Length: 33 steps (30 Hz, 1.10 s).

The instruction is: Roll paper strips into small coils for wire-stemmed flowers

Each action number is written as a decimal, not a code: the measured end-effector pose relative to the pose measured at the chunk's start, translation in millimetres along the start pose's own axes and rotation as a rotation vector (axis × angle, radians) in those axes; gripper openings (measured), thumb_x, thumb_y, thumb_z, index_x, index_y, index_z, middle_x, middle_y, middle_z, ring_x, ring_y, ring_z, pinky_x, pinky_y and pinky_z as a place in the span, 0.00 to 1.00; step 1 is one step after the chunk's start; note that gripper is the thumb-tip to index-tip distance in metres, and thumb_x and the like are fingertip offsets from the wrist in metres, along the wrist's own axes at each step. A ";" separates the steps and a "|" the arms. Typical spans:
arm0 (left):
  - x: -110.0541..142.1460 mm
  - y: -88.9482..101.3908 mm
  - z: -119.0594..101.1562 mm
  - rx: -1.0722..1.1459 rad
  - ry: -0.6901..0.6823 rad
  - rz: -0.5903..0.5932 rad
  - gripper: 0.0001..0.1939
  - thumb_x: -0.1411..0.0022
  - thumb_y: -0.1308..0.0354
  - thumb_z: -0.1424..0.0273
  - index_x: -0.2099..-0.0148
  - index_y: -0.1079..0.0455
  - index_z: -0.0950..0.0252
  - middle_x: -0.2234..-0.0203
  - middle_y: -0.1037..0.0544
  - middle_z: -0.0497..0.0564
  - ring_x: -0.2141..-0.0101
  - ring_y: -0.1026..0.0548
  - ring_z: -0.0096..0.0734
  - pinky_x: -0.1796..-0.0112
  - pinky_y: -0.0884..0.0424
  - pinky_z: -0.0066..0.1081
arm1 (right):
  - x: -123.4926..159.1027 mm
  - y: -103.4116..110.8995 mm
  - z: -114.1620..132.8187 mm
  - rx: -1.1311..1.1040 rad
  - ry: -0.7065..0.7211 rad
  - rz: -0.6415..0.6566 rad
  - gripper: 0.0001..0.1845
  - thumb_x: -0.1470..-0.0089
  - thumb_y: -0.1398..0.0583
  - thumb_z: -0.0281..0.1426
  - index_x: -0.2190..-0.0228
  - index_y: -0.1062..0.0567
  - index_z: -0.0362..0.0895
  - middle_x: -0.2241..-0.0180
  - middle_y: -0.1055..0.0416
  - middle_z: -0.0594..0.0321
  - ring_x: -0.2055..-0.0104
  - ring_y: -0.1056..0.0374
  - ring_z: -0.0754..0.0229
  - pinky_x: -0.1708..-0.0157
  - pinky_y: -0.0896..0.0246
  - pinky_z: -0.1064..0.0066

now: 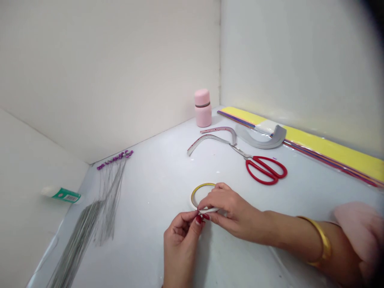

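Far left, at nine o'clock from the roll, thin beaded wire stems (111, 188) on the white counter (156, 172). Left hand (181, 244) at six o'clock, fingertips pinched on the roll's lower edge. Narrow tape roll (192, 196): light, slightly springy, probably tacky, best held by its outer rim. Right hand (231, 212) curled closed over that rim. Red-handled scissors (265, 170) at two o'clock.

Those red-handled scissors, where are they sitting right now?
In the head view, the red-handled scissors lie on the white tabletop right of centre, just beyond the person's right hand, their blades pointing toward a curved grey strip.
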<state>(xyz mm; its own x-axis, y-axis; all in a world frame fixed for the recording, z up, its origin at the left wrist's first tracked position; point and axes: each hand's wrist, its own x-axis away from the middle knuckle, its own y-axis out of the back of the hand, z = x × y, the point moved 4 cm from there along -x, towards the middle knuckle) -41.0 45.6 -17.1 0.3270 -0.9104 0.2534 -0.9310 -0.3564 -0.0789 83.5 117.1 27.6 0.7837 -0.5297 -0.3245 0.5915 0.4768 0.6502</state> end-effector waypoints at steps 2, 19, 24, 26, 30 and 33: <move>1.6 0.0 -2.0 -0.041 -0.019 -0.008 0.08 0.49 0.41 0.66 0.67 0.28 0.66 0.71 0.22 0.52 0.69 0.27 0.29 0.66 0.32 0.26 | 0.5 -0.1 -1.2 0.002 -0.008 -0.021 0.08 0.48 0.46 0.24 0.64 0.32 0.43 0.69 0.29 0.65 0.67 0.37 0.65 0.58 0.54 0.67; 5.4 10.0 -20.1 -0.564 -0.355 -0.282 0.09 0.49 0.46 0.65 0.69 0.27 0.62 0.73 0.21 0.50 0.73 0.25 0.34 0.69 0.32 0.27 | -4.4 38.8 -22.2 0.456 -0.102 -0.177 0.11 0.46 0.47 0.33 0.62 0.32 0.41 0.62 0.33 0.56 0.58 0.39 0.56 0.56 0.48 0.65; 6.2 8.5 -20.3 -0.505 -0.287 -0.341 0.09 0.52 0.44 0.63 0.71 0.27 0.61 0.77 0.21 0.48 0.75 0.26 0.34 0.71 0.33 0.28 | 40.5 98.0 -56.7 0.762 -0.694 -0.133 0.13 0.48 0.48 0.32 0.60 0.34 0.41 0.64 0.33 0.53 0.59 0.38 0.50 0.65 0.44 0.66; 6.2 7.9 -20.9 -0.476 -0.251 -0.319 0.10 0.52 0.44 0.62 0.71 0.27 0.61 0.76 0.21 0.49 0.74 0.26 0.35 0.71 0.34 0.28 | 56.5 105.8 -67.3 0.759 -0.761 -0.109 0.13 0.50 0.48 0.30 0.60 0.34 0.41 0.66 0.33 0.52 0.62 0.36 0.50 0.70 0.45 0.67; 4.8 10.8 -21.7 -0.466 -0.191 -0.244 0.11 0.50 0.45 0.62 0.69 0.28 0.63 0.74 0.22 0.50 0.71 0.27 0.35 0.69 0.35 0.28 | 64.3 106.6 -83.8 0.701 -0.782 -0.092 0.18 0.55 0.46 0.27 0.58 0.36 0.41 0.66 0.33 0.54 0.65 0.35 0.52 0.73 0.46 0.70; 2.5 14.9 -19.6 -0.449 -0.169 -0.195 0.12 0.48 0.46 0.62 0.67 0.29 0.65 0.73 0.22 0.51 0.69 0.27 0.35 0.67 0.35 0.30 | 61.2 103.2 -82.5 0.590 -0.816 -0.134 0.24 0.57 0.45 0.29 0.55 0.40 0.42 0.68 0.32 0.57 0.71 0.35 0.57 0.76 0.47 0.72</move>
<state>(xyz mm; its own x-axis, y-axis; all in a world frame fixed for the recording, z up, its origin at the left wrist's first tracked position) -57.3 42.1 1.2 0.4889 -0.8703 0.0598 -0.8155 -0.4316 0.3856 208.1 191.8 18.1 0.2186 -0.9758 0.0051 0.3041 0.0731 0.9498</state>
